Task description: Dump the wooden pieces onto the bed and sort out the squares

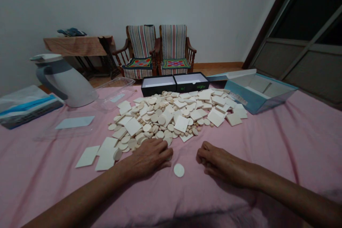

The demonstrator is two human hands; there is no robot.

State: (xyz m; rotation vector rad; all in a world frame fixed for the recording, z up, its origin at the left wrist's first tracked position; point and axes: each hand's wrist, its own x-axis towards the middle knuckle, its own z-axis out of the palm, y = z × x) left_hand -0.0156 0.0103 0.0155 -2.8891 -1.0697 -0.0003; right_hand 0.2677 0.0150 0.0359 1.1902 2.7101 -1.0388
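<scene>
A large heap of pale wooden-looking pieces (pixel 160 117), round discs, square tiles and small beads or cubes, spreads over a pink cloth (pixel 187 199). At the heap's near edge is my left hand (pixel 151 155), fingers curled, with the pale edge of a round disc showing at the fingertips. One white disc (pixel 179 170) lies flat on the cloth between my hands. To its right, my right hand (pixel 220 162) is closed with its fingers bent inward; what it holds is mostly hidden. Several square tiles (pixel 87 156) lie left of my left forearm.
Behind the heap stand two open black boxes (pixel 159 86) and an open blue box (pixel 256 92). On the left are a white-grey jug (pixel 69 82), clear plastic trays (pixel 114 94) and a plastic-wrapped pack (pixel 29 105). Two wooden armchairs (pixel 173 50) stand by the wall.
</scene>
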